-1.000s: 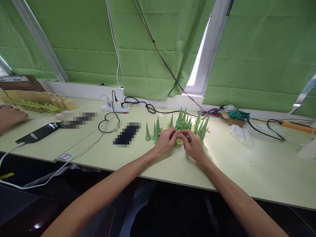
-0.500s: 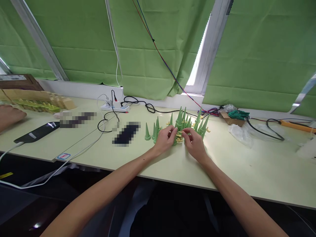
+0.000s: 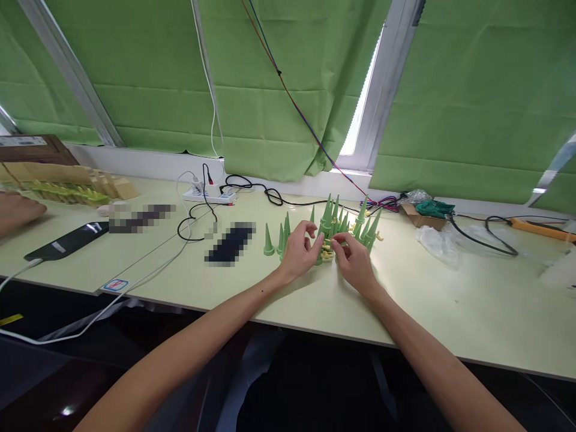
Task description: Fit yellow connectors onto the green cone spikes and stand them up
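Several upright green cones (image 3: 269, 241) stand on the table in a loose cluster around both hands. Small pale-yellow pieces (image 3: 327, 254) lie among them, and a few sit against cones on the right. My left hand (image 3: 299, 251) is at the near left side of the cluster, its thumb and forefinger apart with nothing visible between them. Close by, my right hand (image 3: 354, 258) pinches a small yellow piece at its fingertips, which is mostly hidden by the fingers. Cones directly behind the hands are partly covered.
A dark blurred-out object (image 3: 230, 243) lies left of the cones. Behind it sits a power strip (image 3: 209, 195) with tangled cables. To the right are a small cardboard box (image 3: 423, 217) and clear plastic bags (image 3: 438, 245). Another person's hand (image 3: 20, 210) rests at the far left.
My left forefinger has lifted away from the thumb, opening the pinch. My right hand stays almost in place.
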Tool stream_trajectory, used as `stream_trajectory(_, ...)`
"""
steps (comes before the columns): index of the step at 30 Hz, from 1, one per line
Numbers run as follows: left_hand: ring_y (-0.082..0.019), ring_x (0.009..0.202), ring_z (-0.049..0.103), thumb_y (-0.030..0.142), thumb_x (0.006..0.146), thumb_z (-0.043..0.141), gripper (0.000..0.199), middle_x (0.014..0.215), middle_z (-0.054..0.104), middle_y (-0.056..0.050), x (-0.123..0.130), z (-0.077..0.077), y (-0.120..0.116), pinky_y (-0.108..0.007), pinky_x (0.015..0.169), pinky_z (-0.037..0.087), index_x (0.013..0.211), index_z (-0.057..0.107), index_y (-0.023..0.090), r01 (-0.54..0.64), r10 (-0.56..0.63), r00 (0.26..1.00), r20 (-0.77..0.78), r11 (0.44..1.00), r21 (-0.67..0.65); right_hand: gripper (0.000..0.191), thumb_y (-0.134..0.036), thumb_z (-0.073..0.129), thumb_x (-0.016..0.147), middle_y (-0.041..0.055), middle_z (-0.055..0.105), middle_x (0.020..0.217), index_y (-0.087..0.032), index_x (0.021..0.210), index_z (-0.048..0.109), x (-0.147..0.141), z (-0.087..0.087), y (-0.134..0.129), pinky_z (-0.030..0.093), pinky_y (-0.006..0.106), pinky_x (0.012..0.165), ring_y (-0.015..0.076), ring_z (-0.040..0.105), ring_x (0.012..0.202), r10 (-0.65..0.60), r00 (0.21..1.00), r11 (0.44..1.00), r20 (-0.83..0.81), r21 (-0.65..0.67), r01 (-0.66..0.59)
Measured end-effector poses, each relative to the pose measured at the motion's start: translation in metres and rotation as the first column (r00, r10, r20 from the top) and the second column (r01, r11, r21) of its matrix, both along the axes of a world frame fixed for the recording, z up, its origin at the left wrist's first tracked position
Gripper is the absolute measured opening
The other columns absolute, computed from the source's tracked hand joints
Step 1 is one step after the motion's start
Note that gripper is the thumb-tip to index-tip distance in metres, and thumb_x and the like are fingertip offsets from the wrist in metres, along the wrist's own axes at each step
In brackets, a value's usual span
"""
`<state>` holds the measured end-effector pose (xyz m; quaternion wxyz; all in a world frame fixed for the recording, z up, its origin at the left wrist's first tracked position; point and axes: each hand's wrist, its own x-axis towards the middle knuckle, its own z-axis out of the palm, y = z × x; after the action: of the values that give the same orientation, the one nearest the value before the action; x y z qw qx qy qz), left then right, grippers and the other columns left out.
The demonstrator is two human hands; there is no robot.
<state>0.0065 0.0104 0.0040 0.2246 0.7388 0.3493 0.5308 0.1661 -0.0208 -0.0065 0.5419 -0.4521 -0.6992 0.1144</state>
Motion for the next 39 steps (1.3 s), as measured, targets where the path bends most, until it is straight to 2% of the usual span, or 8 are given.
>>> stream_trajectory(6,-0.004,0.05,0.041,0.036,0.087,0.06,0.023,0.094,0.054,0.0,-0.001,-0.004,0.004,-0.023,0.05,0.035,0.097,0.048,0.02,0.002,-0.003,0.985,-0.173,1.0,-0.008,0.019,-0.036,0.05,0.096,0.0023,0.061,0.078,-0.019,0.09,0.055,0.001,-0.002,0.002,0.036,0.026,0.049,0.0103,0.044,0.05,-0.047,0.999,0.999,-0.012,0.006,0.047)
stream_trajectory(12,-0.012,0.057,0.047,0.037,0.09,0.055,0.02,0.079,0.057,-0.001,0.0,-0.006,0.005,-0.026,0.053,0.035,0.082,0.051,0.019,0.017,-0.019,0.946,-0.323,1.0,-0.007,0.02,-0.037,0.05,0.096,0.0021,0.06,0.077,-0.019,0.089,0.055,0.002,-0.002,0.003,0.036,0.026,0.048,0.0099,0.044,0.049,-0.065,0.998,0.998,-0.011,0.019,0.066)
stream_trajectory(18,-0.017,0.064,0.052,0.034,0.093,0.052,0.021,0.073,0.059,-0.002,-0.001,-0.009,0.005,-0.029,0.058,0.037,0.077,0.053,0.019,0.066,-0.055,0.928,-0.369,0.998,0.017,0.019,-0.036,0.051,0.095,0.0022,0.06,0.077,-0.019,0.088,0.056,0.001,-0.002,0.003,0.037,0.026,0.049,0.0103,0.044,0.049,-0.078,0.997,0.997,-0.011,0.022,0.078)
stream_trajectory(23,-0.016,0.062,0.05,0.035,0.095,0.047,0.027,0.067,0.055,-0.001,-0.001,-0.01,0.007,-0.029,0.058,0.035,0.073,0.05,0.019,0.071,-0.068,0.91,-0.408,0.997,-0.009,0.019,-0.036,0.052,0.094,0.0028,0.06,0.078,-0.019,0.088,0.057,0.001,-0.003,0.003,0.039,0.026,0.05,0.0108,0.046,0.051,-0.077,0.997,0.997,-0.015,0.022,0.078)
stream_trajectory(28,-0.014,0.056,0.047,0.036,0.096,0.047,0.026,0.065,0.056,0.0,0.001,-0.008,0.007,-0.027,0.055,0.034,0.078,0.055,0.018,0.067,-0.083,0.948,-0.308,0.996,-0.062,0.019,-0.035,0.052,0.095,0.0042,0.062,0.08,-0.018,0.089,0.059,0.002,-0.003,0.004,0.04,0.027,0.051,0.0115,0.048,0.053,-0.073,0.997,0.997,-0.019,0.022,0.073)
stream_trajectory(32,-0.011,0.052,0.044,0.04,0.095,0.049,0.025,0.068,0.055,0.001,0.0,-0.005,0.009,-0.025,0.05,0.033,0.085,0.057,0.018,0.066,-0.083,0.99,-0.112,0.988,-0.141,0.019,-0.035,0.052,0.095,0.0036,0.061,0.078,-0.018,0.087,0.059,0.002,-0.002,0.003,0.039,0.027,0.05,0.011,0.047,0.051,-0.067,0.998,0.997,-0.018,0.028,0.068)
stream_trajectory(35,-0.009,0.054,0.046,0.043,0.094,0.051,0.027,0.075,0.057,0.0,0.0,-0.004,0.011,-0.023,0.051,0.036,0.086,0.055,0.018,0.124,-0.117,0.992,0.048,0.972,-0.201,0.018,-0.034,0.052,0.094,0.0025,0.06,0.076,-0.018,0.086,0.059,0.001,-0.001,0.001,0.038,0.026,0.048,0.0102,0.045,0.05,-0.055,0.998,0.998,-0.023,0.04,0.056)
stream_trajectory(39,-0.005,0.047,0.043,0.044,0.092,0.052,0.027,0.077,0.058,0.0,0.0,-0.003,0.012,-0.02,0.046,0.035,0.087,0.054,0.018,0.23,-0.171,0.963,0.208,0.924,-0.305,0.016,-0.032,0.054,0.094,0.0018,0.06,0.075,-0.019,0.086,0.059,0.0,0.0,0.0,0.039,0.026,0.049,0.0103,0.048,0.05,-0.036,0.999,0.997,-0.034,0.063,0.038)
